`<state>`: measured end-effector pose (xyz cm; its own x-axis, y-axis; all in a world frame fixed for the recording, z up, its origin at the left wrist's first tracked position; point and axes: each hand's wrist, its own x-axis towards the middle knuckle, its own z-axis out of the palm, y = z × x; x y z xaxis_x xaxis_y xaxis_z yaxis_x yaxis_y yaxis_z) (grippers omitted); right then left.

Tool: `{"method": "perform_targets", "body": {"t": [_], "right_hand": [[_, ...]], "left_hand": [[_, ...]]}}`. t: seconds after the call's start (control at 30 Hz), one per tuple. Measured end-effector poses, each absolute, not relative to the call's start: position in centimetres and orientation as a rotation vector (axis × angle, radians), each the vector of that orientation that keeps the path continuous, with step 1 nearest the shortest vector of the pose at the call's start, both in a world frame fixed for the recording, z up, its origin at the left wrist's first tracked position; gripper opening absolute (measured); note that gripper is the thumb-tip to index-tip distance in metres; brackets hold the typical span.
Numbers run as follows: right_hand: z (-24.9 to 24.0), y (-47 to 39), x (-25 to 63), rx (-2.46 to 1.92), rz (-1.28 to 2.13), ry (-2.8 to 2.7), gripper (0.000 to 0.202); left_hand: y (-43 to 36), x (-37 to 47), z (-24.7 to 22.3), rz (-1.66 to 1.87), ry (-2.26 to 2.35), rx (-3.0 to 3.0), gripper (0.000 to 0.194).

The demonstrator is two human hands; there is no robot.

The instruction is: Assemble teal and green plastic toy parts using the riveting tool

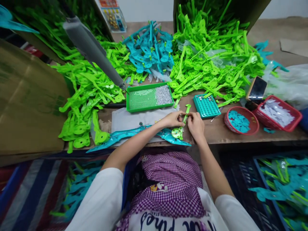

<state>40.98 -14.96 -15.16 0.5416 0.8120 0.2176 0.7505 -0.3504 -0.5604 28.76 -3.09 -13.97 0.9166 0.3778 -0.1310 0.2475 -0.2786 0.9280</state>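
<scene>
A small yellow-green plastic part (177,132) with a round end lies over the right end of a long blue plastic piece (125,134) near the table's front edge. My left hand (173,119) pinches the green part's narrow upper section from the left. From the right, my right hand (195,124) has its fingers closed at the same section, close to the left fingertips; what exactly they pinch is too small to tell. Thin reddish wires run along the blue piece. Behind my hands stands a green tray (149,109) partly filled with small silvery pieces.
Large heaps of green parts (211,67) and blue parts (151,48) cover the back. A grey tool (96,51) hangs at upper left. To the right are a teal tray (207,106), a round red basket (255,127), a red basket (295,123) and a phone (257,89).
</scene>
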Motion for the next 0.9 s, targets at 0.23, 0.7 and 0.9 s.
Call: {"method": "perform_targets", "body": {"t": [0.23, 0.7, 0.9], "right_hand": [[-15.3, -14.9, 41.1, -2.168, 0.147, -1.221, 0.024], [-13.1, -19.2, 39.9, -1.731, 0.371, -1.389, 0.011], [-14.0, -19.4, 39.9, -1.754, 0.173, -1.840, 0.017]], "left_hand": [[-3.2, 28.6, -13.9, 0.113, 0.466, 1.865, 0.062], [-3.0, 28.7, -14.5, 0.122, 0.449, 1.909, 0.061], [-2.9, 28.6, -14.7, 0.133, 0.438, 1.965, 0.061]]}}
